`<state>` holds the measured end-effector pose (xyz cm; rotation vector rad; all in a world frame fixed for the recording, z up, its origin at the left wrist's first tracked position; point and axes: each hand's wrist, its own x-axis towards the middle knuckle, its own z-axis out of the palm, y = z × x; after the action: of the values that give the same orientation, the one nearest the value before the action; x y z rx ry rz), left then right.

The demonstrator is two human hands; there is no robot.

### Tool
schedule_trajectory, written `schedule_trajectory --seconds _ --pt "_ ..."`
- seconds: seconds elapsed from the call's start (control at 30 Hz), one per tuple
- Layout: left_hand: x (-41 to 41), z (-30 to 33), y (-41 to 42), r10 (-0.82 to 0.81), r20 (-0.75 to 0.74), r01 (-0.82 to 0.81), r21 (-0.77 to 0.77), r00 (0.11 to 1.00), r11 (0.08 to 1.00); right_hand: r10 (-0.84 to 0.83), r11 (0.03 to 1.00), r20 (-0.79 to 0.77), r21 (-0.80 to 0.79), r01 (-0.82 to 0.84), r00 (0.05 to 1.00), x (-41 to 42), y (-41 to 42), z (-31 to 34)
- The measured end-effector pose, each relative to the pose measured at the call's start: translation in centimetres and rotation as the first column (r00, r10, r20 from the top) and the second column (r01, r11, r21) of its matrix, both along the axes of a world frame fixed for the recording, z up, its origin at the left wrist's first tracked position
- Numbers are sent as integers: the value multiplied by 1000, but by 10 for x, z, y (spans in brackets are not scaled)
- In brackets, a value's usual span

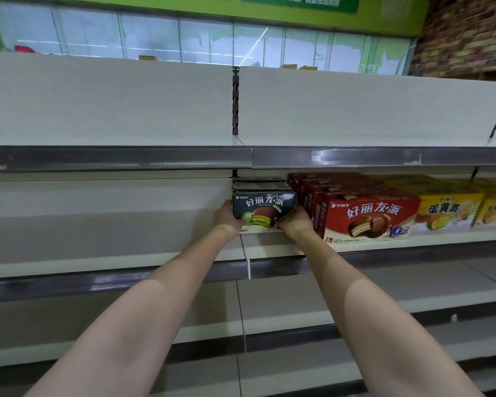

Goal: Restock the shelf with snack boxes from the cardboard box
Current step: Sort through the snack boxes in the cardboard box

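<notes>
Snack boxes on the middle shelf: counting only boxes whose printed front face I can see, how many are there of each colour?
dark box: 1
red box: 1
yellow boxes: 2
Total: 4
Boxes in the rows behind cannot be counted.

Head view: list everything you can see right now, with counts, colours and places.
Dark green cardboard snack box: one in front, more of the row behind it, count unclear; middle shelf, left of the red boxes.
Red cardboard snack boxes: a row front to back, count unclear; middle shelf, right of the dark box.
Yellow cardboard snack boxes: at least two across; middle shelf, far right.
White metal shelves: several tiers, grey front strips; bare to the left of the boxes.
Green wall sign: one, top.
Left hand: grip on the dark box's left end.
Right hand: grip on its right end.
</notes>
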<state>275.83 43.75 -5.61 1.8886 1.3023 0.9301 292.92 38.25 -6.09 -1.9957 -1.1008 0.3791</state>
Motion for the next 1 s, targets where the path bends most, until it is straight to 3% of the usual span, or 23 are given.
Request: schedule_trajectory --seconds 0.13,0.4,0.53,0.87,1.0 --pt "6 -6 10 24 15 -24 26 1000 999 -36 999 -21 27 37 999 -3 11 -1" --pt "12 -8 20 -2 -100 9 73 995 997 -109 985 -151 113 127 982 -9 20 -7" --pt "8 -6 16 -19 -138 26 48 990 999 -104 991 -129 72 114 986 -10 16 -4" --pt "6 18 -12 136 -174 -135 13 975 991 -281 959 -115 3 284 953 -22 -13 17" --pt "-14 18 -16 156 -246 -162 -5 957 987 -202 977 -121 46 209 972 -37 -25 20"
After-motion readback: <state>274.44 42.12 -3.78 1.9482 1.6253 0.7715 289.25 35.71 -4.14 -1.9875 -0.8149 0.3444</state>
